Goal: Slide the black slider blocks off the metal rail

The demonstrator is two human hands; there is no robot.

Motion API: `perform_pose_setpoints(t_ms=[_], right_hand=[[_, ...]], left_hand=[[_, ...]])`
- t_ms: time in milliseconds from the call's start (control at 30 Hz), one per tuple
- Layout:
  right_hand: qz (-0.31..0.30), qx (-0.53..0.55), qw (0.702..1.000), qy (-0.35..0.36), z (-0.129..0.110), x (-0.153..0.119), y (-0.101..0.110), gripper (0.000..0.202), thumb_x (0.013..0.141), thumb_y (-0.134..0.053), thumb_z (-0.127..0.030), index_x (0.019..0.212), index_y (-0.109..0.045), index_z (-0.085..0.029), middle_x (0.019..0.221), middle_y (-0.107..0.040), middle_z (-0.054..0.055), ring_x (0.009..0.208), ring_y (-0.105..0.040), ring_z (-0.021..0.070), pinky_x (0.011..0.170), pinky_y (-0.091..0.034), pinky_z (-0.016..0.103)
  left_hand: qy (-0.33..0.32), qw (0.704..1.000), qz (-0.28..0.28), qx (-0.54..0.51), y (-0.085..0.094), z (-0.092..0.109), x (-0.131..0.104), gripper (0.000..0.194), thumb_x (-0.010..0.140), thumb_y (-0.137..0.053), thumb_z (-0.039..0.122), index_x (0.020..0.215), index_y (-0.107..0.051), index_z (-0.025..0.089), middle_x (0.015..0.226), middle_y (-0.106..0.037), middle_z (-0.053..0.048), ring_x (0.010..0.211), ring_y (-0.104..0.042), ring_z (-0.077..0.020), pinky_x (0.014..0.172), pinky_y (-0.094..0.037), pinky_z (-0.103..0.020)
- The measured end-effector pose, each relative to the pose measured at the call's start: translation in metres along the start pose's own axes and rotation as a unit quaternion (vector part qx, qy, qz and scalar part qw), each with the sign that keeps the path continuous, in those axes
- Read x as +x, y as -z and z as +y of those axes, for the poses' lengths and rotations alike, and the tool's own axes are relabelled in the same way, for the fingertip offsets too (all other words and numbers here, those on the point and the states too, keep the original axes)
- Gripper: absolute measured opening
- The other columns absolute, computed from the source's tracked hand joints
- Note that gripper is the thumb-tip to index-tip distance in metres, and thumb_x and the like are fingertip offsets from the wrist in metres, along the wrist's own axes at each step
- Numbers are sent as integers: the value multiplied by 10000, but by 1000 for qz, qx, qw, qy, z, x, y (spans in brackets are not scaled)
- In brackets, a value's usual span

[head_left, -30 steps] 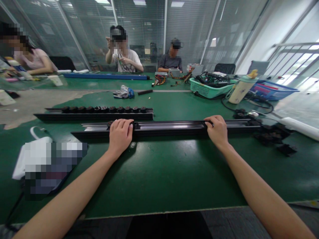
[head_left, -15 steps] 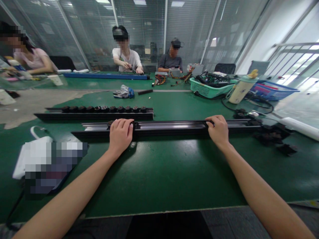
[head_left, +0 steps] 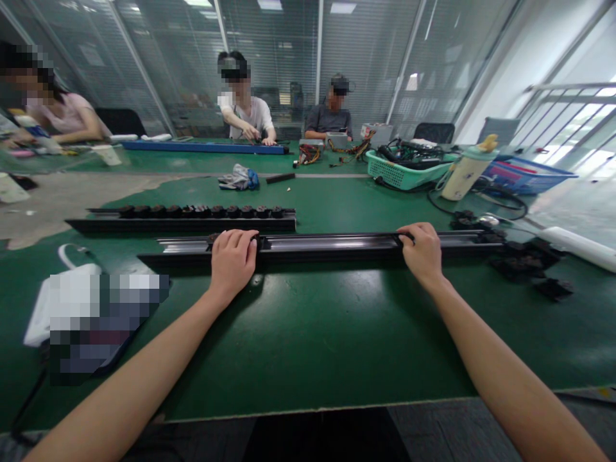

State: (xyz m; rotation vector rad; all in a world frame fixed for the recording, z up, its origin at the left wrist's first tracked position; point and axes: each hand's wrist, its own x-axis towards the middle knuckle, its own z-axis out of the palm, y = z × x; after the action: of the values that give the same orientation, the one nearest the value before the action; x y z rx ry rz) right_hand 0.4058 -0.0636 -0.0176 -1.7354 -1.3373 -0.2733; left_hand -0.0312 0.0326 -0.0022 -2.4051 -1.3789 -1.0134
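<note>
A long black metal rail [head_left: 332, 254] with a shiny inner channel lies across the table in front of me. Over its left part my left hand [head_left: 235, 255] is closed, fingers curled across the top. Dark edges of a black block [head_left: 260, 242] show beside those fingers, inside the channel; most of it is hidden. Farther right, my right hand [head_left: 423, 253] pinches a small black part [head_left: 407, 238] at the rail's upper edge. Behind lies a second black rail [head_left: 192, 224], carrying a row of several black round-topped pieces [head_left: 233, 210].
Loose black parts [head_left: 524, 260] are piled at the rail's right end. A phone [head_left: 108, 340] and a white device [head_left: 62, 301] lie at left. Farther back are gloves [head_left: 239, 178], a green basket [head_left: 404, 174] and a cream tumbler [head_left: 466, 173]. Several people sit across the tables.
Both my hands and the rail look unmoved. Across the table, the co-worker in the white shirt has shifted their hands slightly.
</note>
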Motion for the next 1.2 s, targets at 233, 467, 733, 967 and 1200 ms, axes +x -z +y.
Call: perform_pose_setpoints(t_ms=[233, 467, 733, 967, 1200], right_hand=[[-1, -1, 1000, 3, 0, 0, 1, 209, 886, -545, -206, 911, -751, -230, 1052, -663, 137, 1100, -599, 330, 1008, -505, 534], [1, -10, 1000, 10, 0, 1, 0, 205, 866, -560, -168, 922, -751, -217, 1039, -671, 135, 1094, -609, 323, 1010, -506, 515], [-6, -12, 1000, 6, 0, 1, 1, 184, 891, -575, -152, 932, -743, -216, 1053, -681, 135, 1092, -619, 321, 1004, -503, 496], [1, -9, 1000, 3, 1, 1, 1, 175, 867, -582, -145, 927, -736, -201, 1051, -678, 139, 1076, -616, 312, 1009, -500, 492], [-1, -15, 1000, -6, 3, 2, 2, 175, 871, -582, -150, 934, -735, -208, 1073, -685, 137, 1075, -612, 306, 1003, -501, 488]], left_hand=[[2, 1000, 7, -3, -1, 1, 0, 398, 1096, -369, 362, 1304, -689, 248, 1233, -737, -118, 1273, -602, -323, 1198, -416, -552], [0, 1000, -4, 9, 0, 0, 0, 434, 1107, -350, 374, 1314, -692, 205, 1255, -739, -139, 1279, -603, -329, 1204, -418, -546], [-4, 1000, 7, 6, -2, -1, -1, 405, 1104, -367, 363, 1306, -694, 236, 1237, -744, -120, 1270, -610, -322, 1199, -420, -545], [-7, 1000, 9, 10, -3, -3, -1, 408, 1107, -367, 362, 1311, -693, 225, 1244, -745, -124, 1274, -613, -321, 1195, -429, -545], [-5, 1000, 4, 19, -3, -3, -1, 422, 1111, -363, 364, 1312, -697, 201, 1255, -745, -134, 1289, -612, -324, 1208, -425, -541]])
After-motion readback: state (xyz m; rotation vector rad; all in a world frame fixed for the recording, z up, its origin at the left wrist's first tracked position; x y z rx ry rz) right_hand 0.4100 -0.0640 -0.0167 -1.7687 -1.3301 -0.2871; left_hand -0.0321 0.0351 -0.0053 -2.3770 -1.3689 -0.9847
